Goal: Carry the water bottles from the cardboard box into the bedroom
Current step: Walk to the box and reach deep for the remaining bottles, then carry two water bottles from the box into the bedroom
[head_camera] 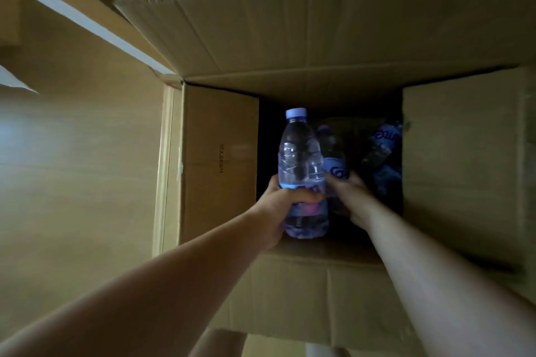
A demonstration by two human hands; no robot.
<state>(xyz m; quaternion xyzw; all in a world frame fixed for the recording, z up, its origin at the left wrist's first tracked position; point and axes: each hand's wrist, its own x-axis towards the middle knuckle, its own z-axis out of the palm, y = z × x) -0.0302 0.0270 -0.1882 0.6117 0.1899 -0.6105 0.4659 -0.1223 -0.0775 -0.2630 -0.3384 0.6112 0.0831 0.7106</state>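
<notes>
An open cardboard box [217, 153] stands in front of me with its flaps folded out. My left hand [281, 203] grips a clear water bottle [301, 159] with a pale blue cap and a blue label, holding it upright above the box opening. Reaching into the box beside it, my right hand [353, 197] wraps around a second bottle [333, 159] with the same label. More bottles [383, 148] lie in the dark interior at the right.
The box's far flap [290, 32] leans up and away; the right flap [464, 153] and near flap [304, 298] lie outward. A wooden floor [72, 168] spreads to the left, with a wall base [87, 20] running diagonally at the upper left.
</notes>
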